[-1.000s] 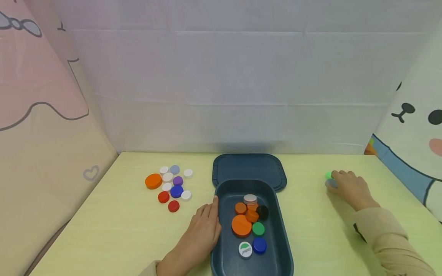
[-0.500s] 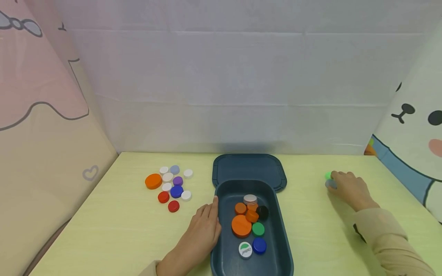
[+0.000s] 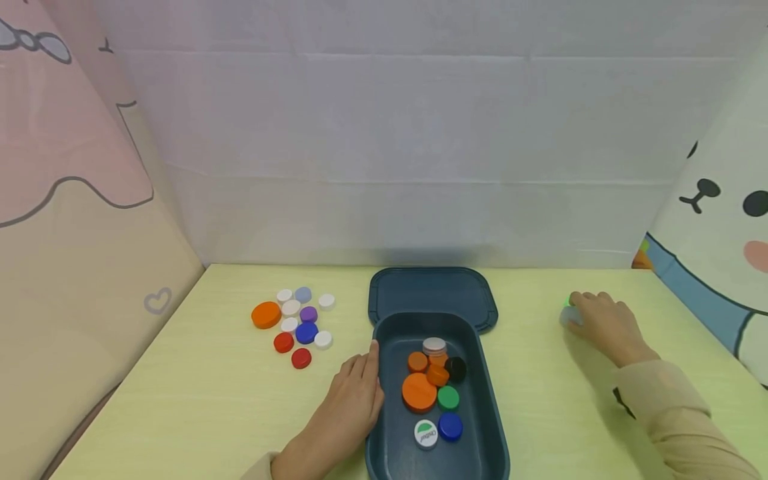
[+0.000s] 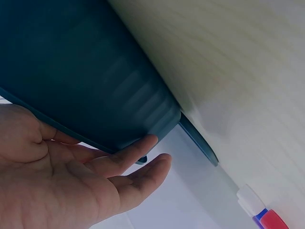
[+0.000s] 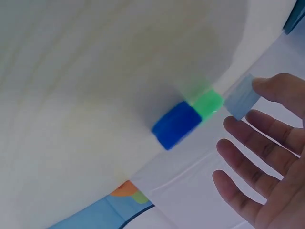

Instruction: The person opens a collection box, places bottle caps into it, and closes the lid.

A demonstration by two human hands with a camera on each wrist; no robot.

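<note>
A dark teal bin (image 3: 487, 393) stands at the table's middle front and holds several bottle caps, among them a large orange cap (image 3: 419, 392). My left hand (image 3: 366, 367) rests flat against the bin's left outer wall (image 4: 95, 71), its fingers (image 4: 143, 145) straight. Far right, my right hand (image 3: 585, 310) lies over a small cluster of caps. In the right wrist view its fingers (image 5: 248, 126) are spread and straight, and one fingertip touches a pale blue cap (image 5: 240, 102). A green cap (image 5: 207, 102) and a blue cap (image 5: 176, 125) lie just beyond it.
The bin's lid (image 3: 433, 293) lies flat behind the bin. A group of loose caps sits at the left, including an orange cap (image 3: 267, 315), a blue cap (image 3: 307, 332) and a red cap (image 3: 301, 358). Fabric walls close in the back and sides.
My right hand has shifted slightly farther from me and the pale cap at its fingertips has moved with it, now blurred. The left hand and bin have not moved.
</note>
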